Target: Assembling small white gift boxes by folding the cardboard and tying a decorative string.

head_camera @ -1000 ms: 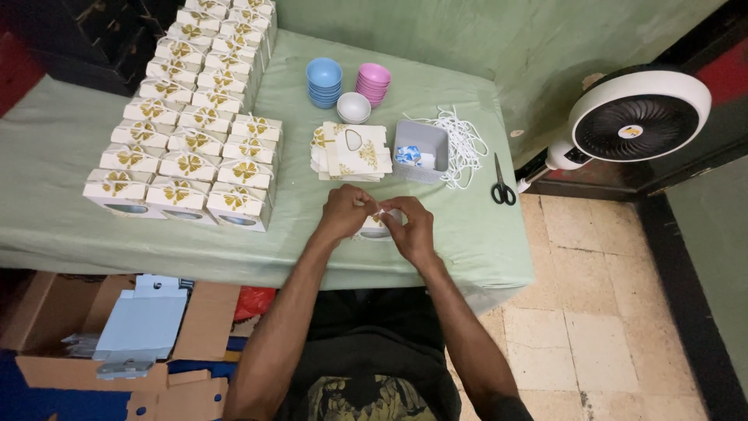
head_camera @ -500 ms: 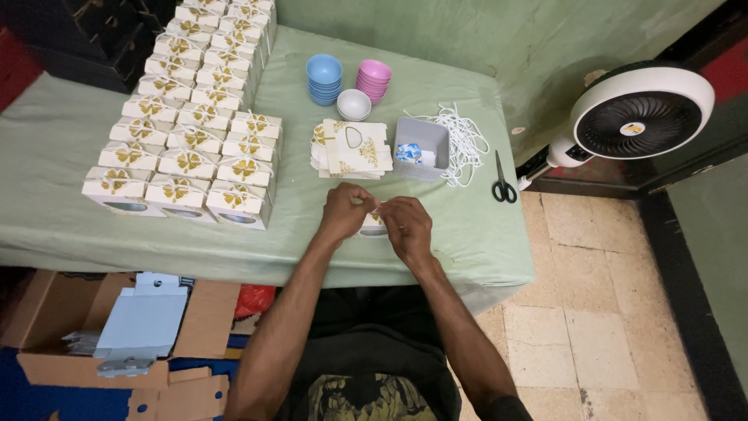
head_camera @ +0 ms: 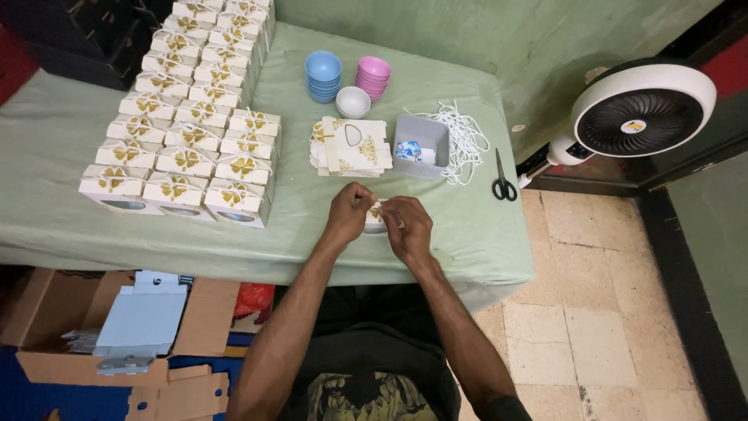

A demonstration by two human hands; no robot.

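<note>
Since a moment ago our hands have barely shifted, only the right hand [head_camera: 407, 226] drawing closer against the left hand [head_camera: 349, 212]. Both sets of fingers are pinched on a small white box [head_camera: 375, 219] with gold print, which sits between our palms near the table's [head_camera: 436, 257] front edge; we cannot tell its long axis, since our hands cover most of it. Each hand is equally near, left and right of it. Just beyond lies a stack of flat boxes [head_camera: 351, 146], beside it a grey bin [head_camera: 423, 143], white cords [head_camera: 465, 140] and scissors [head_camera: 502, 181]. Further back stand bowls [head_camera: 352, 101]. To our left, rows of finished boxes [head_camera: 187, 129] fill the cloth; bare cloth lies between them and our hands. A fan [head_camera: 639, 113] stands off to the right.
</note>
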